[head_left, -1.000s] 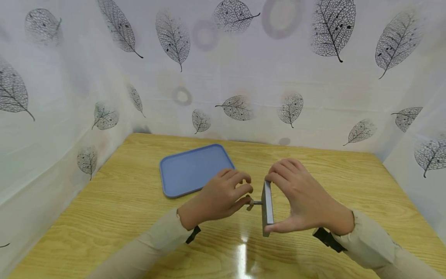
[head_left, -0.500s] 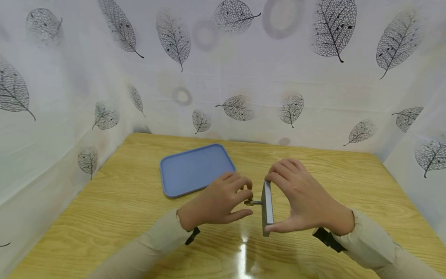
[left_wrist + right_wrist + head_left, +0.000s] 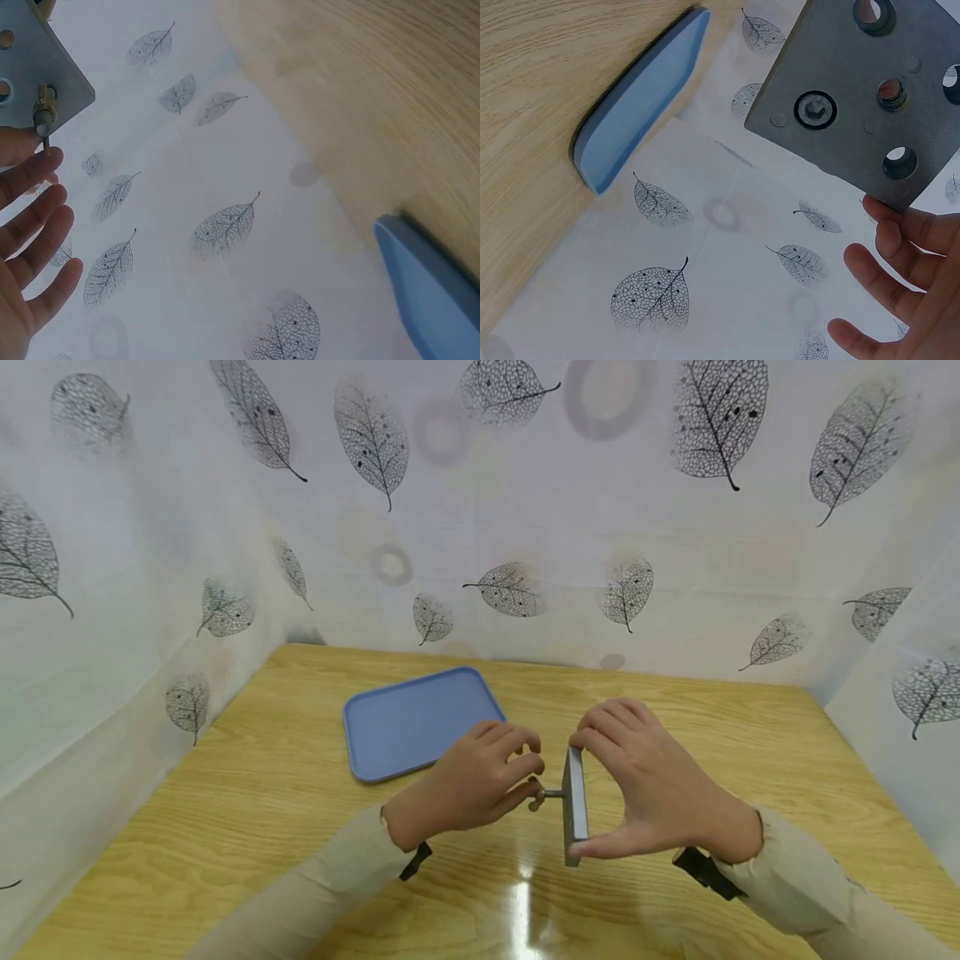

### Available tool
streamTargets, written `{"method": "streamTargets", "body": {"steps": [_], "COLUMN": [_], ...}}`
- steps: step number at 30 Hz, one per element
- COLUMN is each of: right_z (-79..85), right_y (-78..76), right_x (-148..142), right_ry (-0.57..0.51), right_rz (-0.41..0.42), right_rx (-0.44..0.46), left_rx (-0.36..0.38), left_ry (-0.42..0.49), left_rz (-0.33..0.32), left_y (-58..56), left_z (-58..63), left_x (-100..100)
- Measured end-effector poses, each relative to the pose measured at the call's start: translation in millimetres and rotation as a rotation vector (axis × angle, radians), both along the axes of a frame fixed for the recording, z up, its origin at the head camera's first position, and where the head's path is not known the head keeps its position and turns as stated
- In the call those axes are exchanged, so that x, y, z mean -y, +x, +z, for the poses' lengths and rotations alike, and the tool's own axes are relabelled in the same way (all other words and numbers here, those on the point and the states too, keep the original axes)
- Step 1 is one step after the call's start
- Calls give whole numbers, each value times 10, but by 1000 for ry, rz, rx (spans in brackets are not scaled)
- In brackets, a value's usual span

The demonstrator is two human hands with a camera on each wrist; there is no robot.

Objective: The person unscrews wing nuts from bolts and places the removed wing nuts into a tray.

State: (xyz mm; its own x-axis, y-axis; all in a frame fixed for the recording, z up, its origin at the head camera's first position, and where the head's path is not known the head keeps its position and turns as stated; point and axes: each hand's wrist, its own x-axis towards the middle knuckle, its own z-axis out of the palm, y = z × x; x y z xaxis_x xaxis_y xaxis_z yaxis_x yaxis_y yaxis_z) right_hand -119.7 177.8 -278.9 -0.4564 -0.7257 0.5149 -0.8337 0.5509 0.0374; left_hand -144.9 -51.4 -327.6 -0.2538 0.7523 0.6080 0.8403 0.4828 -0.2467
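My right hand (image 3: pixel 648 785) holds a grey square metal plate (image 3: pixel 576 806) upright by its edges, thumb below and fingers above. Holes run through the plate, and a socket-head bolt (image 3: pixel 815 110) sits in one of them, as the right wrist view shows. The bolt's threaded shank sticks out of the plate's left face and carries a brass-coloured wing nut (image 3: pixel 536 799). Around that wing nut are the thumb and index finger of my left hand (image 3: pixel 476 777), partly covering it; the other fingers are bent loosely. Its wings stand near the bolt's end in the left wrist view.
A blue tray (image 3: pixel 420 722) lies on the wood-grain table (image 3: pixel 247 802), behind and left of my left hand. White cloth (image 3: pixel 480 535) printed with leaves stands at the back and both sides of the table.
The left thumb and index finger spread apart at the wing nut half a second ago and have come together again. The wing nut has turned. The right hand and plate stay put.
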Motion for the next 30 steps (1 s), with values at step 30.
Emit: {"method": "streamTargets", "body": {"steps": [30], "right_z": [-2], "right_y": [-5], "right_x": [-6], "right_ry": [-2], "right_rz": [4], "right_rx": [-6], "left_rx": [26], "left_ry": [-6], "left_rz": [-15], "left_y": [14], "left_z": [8], "left_x": [5]}}
